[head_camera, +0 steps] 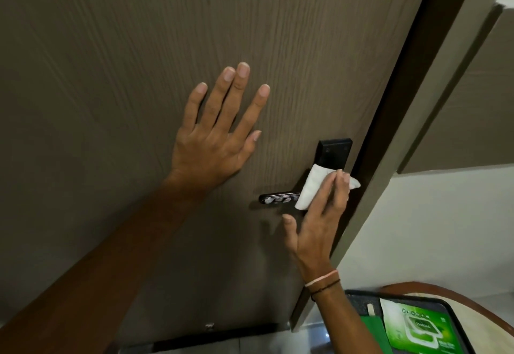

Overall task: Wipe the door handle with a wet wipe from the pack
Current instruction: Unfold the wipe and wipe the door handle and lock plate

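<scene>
A black lock plate (333,153) with a dark lever handle (278,197) sits on the brown wooden door (139,47). My right hand (319,214) presses a folded white wet wipe (313,187) against the inner end of the handle, where it meets the plate. The wipe hides that part of the handle. My left hand (219,131) lies flat on the door with fingers spread, left of and above the handle. The green wet wipe pack (420,328) lies at the bottom right.
The pack rests on a dark tray (450,314) set on a round table with a wooden rim (472,301). The dark door frame (411,61) and a pale wall (445,228) stand right of the door.
</scene>
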`<state>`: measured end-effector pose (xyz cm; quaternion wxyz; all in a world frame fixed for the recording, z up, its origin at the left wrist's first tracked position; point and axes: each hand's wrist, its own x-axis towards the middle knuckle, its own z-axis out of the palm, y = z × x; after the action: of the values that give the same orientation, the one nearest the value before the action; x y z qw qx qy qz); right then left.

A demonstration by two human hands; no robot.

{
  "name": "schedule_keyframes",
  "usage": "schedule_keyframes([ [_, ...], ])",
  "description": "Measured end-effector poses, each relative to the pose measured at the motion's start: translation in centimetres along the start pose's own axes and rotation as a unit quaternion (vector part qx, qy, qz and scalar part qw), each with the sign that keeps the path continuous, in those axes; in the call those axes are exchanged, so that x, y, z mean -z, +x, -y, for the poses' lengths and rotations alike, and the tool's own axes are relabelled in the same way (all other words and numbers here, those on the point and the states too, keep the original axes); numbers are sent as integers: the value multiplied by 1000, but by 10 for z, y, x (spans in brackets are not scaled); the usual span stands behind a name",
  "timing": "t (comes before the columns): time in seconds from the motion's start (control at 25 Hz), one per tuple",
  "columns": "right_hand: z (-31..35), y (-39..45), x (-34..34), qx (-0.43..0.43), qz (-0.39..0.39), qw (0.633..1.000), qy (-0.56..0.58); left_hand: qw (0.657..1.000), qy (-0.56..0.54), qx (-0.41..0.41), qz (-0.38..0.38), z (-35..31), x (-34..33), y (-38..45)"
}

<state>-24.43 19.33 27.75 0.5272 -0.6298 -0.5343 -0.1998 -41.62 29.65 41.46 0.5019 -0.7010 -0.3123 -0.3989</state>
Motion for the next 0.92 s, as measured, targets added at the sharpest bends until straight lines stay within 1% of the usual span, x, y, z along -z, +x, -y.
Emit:
schedule_keyframes([
  [0.12, -6, -9, -2, 104, 27, 991, -73, 1000, -2, 5, -1, -2, 0, 0],
  [0.24, 10, -20, -16, 213, 64, 967, -126, 1000, -1, 8, 1, -2, 1, 1],
  [0.28, 18, -22, -23, 232, 62, 960, -141, 1000, -1, 9, 0, -2, 1, 1],
  [0.4, 34, -23, -39, 260, 26, 949, -177, 1000, 9, 6, 1, -2, 0, 1],
  [0.52, 8, -12, -29, 312, 27, 936, -162, 1000, 19, 5, 0, 0, -3, 0],
  [0.64, -41, 2, 0, 286, 16, 944, -165, 1000, 19, 13, 3, 0, -6, -2],
  [0.72, -60, 12, 13, 275, 25, 948, -158, 1000, 21, 16, 8, -1, -7, -2],
  [0.8, -54, 15, 13, 252, 34, 959, -127, 1000, 6, 17, 15, -2, -8, -1],
  [0.92, -14, 18, 0, 247, 33, 960, -125, 1000, 13, 17, 14, -2, -9, -2],
])
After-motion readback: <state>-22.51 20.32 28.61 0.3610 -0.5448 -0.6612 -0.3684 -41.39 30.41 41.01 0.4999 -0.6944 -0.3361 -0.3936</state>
